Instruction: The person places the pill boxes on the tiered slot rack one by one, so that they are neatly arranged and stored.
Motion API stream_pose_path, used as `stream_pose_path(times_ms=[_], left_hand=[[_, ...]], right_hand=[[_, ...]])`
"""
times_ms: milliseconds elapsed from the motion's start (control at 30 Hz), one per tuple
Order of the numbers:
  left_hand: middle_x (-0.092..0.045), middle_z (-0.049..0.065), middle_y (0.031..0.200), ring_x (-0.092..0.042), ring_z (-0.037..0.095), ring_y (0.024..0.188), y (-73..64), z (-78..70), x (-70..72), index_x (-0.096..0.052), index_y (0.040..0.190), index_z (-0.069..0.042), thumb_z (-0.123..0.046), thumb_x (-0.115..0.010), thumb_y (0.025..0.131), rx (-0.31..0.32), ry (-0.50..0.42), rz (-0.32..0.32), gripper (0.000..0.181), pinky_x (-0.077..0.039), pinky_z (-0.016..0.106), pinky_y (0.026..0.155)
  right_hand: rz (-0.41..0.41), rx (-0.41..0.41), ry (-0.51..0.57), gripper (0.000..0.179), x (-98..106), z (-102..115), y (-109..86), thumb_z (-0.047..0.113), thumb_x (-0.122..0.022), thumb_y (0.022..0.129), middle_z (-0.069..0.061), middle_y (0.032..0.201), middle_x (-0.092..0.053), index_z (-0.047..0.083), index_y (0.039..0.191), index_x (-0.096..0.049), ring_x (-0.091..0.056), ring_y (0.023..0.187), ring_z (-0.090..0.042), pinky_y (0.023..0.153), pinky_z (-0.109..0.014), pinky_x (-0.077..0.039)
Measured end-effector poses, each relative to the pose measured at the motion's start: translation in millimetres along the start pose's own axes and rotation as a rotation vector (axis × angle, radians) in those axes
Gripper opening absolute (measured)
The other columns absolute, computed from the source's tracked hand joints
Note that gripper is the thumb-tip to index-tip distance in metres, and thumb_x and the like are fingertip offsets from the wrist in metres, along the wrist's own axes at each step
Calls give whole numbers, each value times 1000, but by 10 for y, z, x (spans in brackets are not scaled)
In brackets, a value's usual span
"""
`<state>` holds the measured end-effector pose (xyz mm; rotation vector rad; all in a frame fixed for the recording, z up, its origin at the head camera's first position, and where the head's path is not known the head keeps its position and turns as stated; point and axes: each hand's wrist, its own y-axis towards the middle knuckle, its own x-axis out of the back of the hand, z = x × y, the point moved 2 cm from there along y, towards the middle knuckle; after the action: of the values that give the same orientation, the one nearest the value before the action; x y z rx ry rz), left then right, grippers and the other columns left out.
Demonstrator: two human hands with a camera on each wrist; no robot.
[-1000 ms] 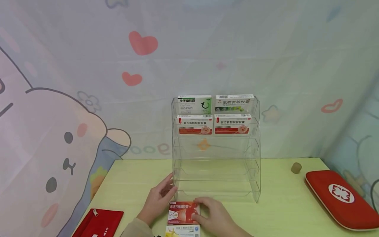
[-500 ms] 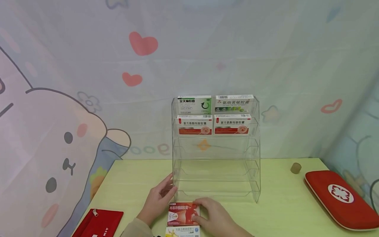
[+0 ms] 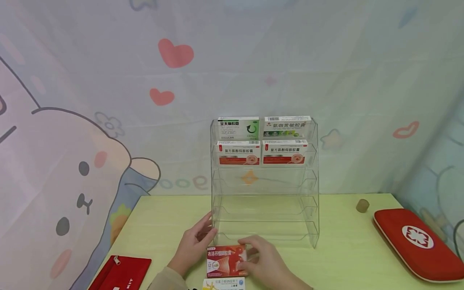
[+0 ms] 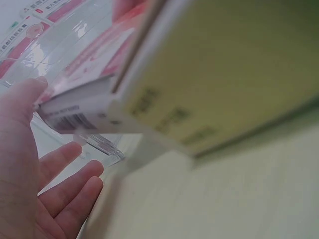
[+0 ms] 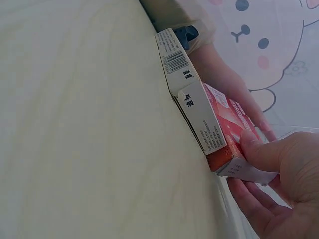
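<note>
In the head view my right hand (image 3: 264, 259) pinches the right end of a red medicine box (image 3: 222, 259), thumb on its printed face; the right wrist view shows the fingers beneath its white end flap (image 5: 246, 172). Just in front lies a white and yellow medicine box (image 3: 224, 283), seen large and blurred in the left wrist view. My left hand (image 3: 192, 245) rests at the lower left side of a clear tiered display rack (image 3: 264, 227), thumb at its front edge. In the left wrist view its other fingers (image 4: 75, 199) are extended and spread.
Green-and-white medicine boxes (image 3: 238, 129) fill the rack's top tier, with red-and-white ones (image 3: 238, 153) below. A red zip pouch (image 3: 125, 274) lies left, a red first-aid case (image 3: 417, 243) right, near a small brown cylinder (image 3: 362, 205). A printed cloth (image 3: 290, 80) hangs behind the table.
My right hand has shifted slightly up and right with the red box, which now sits a little crooked above the white and yellow one. The left hand stays at the rack.
</note>
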<state>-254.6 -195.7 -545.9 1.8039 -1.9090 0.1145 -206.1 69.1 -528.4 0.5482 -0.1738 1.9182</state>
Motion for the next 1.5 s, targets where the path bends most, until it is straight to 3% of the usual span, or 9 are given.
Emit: stream_pose_path(times_ms=[200,467,600,767,1100,1367,1500], left_hand=[[-79,7,139,-79,12,112,1,0,4,-54,163,-34,-29,-76,106,6,4,-2,61,-62,22,96],[-79,13,136,-80,11,110,1,10,-3,-54,164,-28,-27,-73,108,-34,13,-1,60,-63,22,96],[-78,15,138,-80,15,113,6,10,-9,-53,165,-24,-24,-73,108,-50,2,-5,61,-63,23,99],[-77,18,139,-79,19,116,3,19,-13,-54,164,-17,-18,-73,107,-69,-10,-17,60,-62,24,103],[-77,8,141,-78,13,118,12,-10,-12,-54,164,-27,-25,-75,107,-7,-44,0,61,-62,22,101],[-76,14,142,-78,13,118,14,-1,-8,-54,164,-28,-24,-74,107,-16,-44,-1,60,-61,22,102],[-75,18,142,-78,13,117,2,5,1,-53,165,-23,-25,-73,108,-38,-44,1,60,-62,22,102]], right_hand=[[-15,54,2,46,46,12,17,23,-91,92,1,135,-72,15,134,-75,-73,108,-9,88,-17,-62],[-57,97,97,41,155,33,26,11,-90,91,0,133,-72,24,127,-74,-74,113,-19,90,-22,-66],[-120,141,101,45,248,75,48,3,-89,89,-6,134,-71,21,127,-74,-75,113,-22,90,-25,-67],[-203,187,91,49,351,150,79,-2,-89,87,-10,133,-70,17,129,-74,-74,113,-16,90,-27,-67],[-415,304,43,50,661,414,202,-4,-91,83,-11,129,-72,11,128,-74,-79,110,-23,87,-27,-68],[-489,330,-11,49,920,618,427,-6,-89,86,-12,133,-70,7,129,-71,-77,114,-30,88,-25,-67],[-547,362,-20,47,1035,678,553,-7,-88,87,-15,133,-67,3,129,-69,-76,115,-34,89,-21,-65]])
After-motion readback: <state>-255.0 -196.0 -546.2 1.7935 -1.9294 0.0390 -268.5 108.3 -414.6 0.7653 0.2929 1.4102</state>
